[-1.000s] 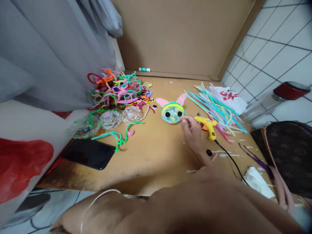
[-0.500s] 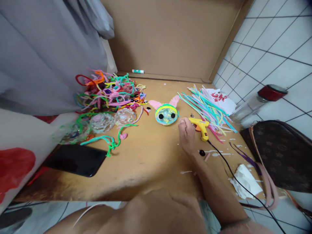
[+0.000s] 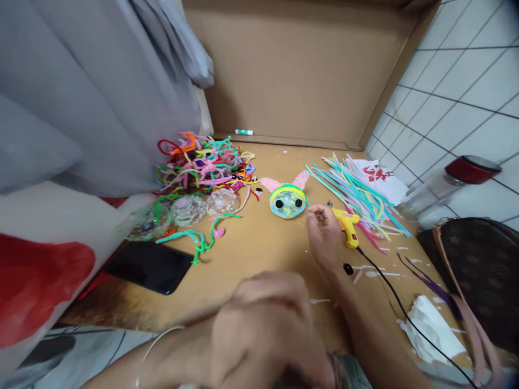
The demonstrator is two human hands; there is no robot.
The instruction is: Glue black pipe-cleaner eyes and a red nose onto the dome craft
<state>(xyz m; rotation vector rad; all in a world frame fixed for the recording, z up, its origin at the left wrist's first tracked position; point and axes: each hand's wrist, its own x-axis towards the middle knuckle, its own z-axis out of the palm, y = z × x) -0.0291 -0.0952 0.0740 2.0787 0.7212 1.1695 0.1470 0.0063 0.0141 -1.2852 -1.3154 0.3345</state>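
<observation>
My right hand (image 3: 323, 235) is over the table with its fingers curled in a pinch; anything between them is too small to make out. Just beside it lies a yellow glue gun (image 3: 347, 224), its cord running to the lower right. To the hand's left is a craft animal face (image 3: 287, 201) with pink ears, a yellow and green band and two black eyes. Close to the camera, my left hand (image 3: 263, 319) is large and blurred, with a thin band at its wrist. Its fingers do not show clearly.
Tangled pipe cleaners (image 3: 203, 167) heap at the back left, with clear domes (image 3: 188, 209) before them. A black phone (image 3: 150, 267) lies at the left. Straight pipe cleaners (image 3: 352, 181), a bottle (image 3: 472, 170), a brown bag (image 3: 478, 275) and crumpled tissue (image 3: 432, 329) are at the right.
My left hand has risen into the foreground. My right hand has turned, its curled fingers now showing. The view has shifted, so the table's things appear farther right and a little lower.
</observation>
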